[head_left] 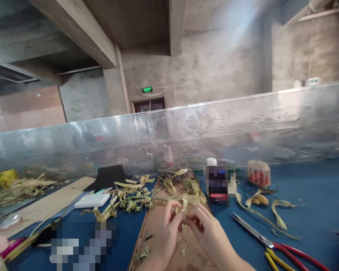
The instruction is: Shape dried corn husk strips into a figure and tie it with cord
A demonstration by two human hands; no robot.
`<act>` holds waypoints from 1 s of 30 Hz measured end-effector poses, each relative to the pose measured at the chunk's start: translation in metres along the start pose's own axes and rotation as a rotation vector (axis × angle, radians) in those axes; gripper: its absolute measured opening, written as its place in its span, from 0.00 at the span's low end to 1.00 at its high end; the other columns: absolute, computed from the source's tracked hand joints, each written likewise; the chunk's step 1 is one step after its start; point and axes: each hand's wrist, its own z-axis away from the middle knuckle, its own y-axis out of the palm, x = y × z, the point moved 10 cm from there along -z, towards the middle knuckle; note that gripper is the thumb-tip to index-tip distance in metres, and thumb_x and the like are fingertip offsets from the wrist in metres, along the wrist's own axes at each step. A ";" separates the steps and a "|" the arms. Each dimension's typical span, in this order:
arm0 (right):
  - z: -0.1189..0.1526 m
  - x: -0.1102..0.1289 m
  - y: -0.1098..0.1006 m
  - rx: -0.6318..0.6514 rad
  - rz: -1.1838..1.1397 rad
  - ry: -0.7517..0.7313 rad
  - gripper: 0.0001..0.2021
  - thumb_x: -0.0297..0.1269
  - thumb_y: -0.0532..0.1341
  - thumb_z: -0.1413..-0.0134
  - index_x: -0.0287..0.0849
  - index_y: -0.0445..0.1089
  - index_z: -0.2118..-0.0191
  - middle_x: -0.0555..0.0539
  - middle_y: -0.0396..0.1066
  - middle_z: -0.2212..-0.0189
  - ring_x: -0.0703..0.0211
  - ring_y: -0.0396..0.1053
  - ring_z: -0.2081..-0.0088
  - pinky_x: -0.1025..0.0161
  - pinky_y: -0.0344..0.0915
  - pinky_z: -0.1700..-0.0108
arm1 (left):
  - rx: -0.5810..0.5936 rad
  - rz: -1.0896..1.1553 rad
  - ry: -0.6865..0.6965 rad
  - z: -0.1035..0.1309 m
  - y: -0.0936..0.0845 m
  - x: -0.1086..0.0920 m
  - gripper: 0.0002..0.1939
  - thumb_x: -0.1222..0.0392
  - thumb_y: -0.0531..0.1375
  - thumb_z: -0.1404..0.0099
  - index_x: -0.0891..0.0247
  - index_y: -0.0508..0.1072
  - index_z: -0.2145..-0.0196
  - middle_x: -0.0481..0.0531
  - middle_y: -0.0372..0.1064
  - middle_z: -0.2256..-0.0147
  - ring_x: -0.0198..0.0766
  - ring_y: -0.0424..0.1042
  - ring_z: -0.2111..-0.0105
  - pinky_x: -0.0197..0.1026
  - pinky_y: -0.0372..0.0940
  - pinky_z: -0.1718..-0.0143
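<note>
My left hand [171, 222] and my right hand [205, 227] meet over a brown cardboard sheet [155, 235]. Fingertips of both are pinched around a pale dried leaf strip [184, 202], which looks like corn husk. Part of the strip is hidden behind the fingers. Just beyond the hands, more dried leaves [196, 188] lie on the cardboard, beside a tangle of thin dark strands [173, 177]. To the left is a heap of small knotted leaf pieces [135, 199]. Small scraps [144, 254] are scattered on the cardboard near my left wrist.
Right of the cardboard lie metal scissors [252, 229] with red handles nearby, and yellow handles [279, 259]. Behind them stand a white-capped bottle [211, 162] and a clear jar [258, 174]. A white flat case [92, 200] is at left. A perforated metal screen [214, 124] crosses the back.
</note>
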 end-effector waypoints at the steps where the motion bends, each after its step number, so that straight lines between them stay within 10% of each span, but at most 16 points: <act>1: 0.000 0.000 0.001 0.017 -0.009 0.010 0.05 0.31 0.52 0.45 0.44 0.59 0.71 0.51 0.60 0.74 0.63 0.59 0.78 0.67 0.56 0.75 | 0.004 0.004 0.002 0.000 0.000 0.000 0.05 0.57 0.51 0.39 0.59 0.61 0.67 0.43 0.55 0.77 0.32 0.55 0.77 0.33 0.54 0.75; 9: -0.003 0.015 0.000 0.192 -0.196 -0.010 0.09 0.28 0.50 0.43 0.43 0.58 0.74 0.51 0.60 0.73 0.63 0.61 0.71 0.67 0.58 0.68 | 0.077 0.098 -0.081 -0.002 0.007 0.010 0.04 0.57 0.53 0.41 0.59 0.62 0.69 0.42 0.55 0.78 0.32 0.56 0.77 0.32 0.54 0.75; 30: -0.006 0.013 -0.018 0.070 -0.419 0.049 0.09 0.28 0.53 0.46 0.42 0.61 0.76 0.47 0.64 0.64 0.59 0.63 0.62 0.64 0.61 0.61 | 0.185 0.119 -0.016 -0.003 0.011 -0.002 0.09 0.54 0.50 0.37 0.60 0.64 0.63 0.46 0.59 0.72 0.32 0.59 0.73 0.35 0.58 0.70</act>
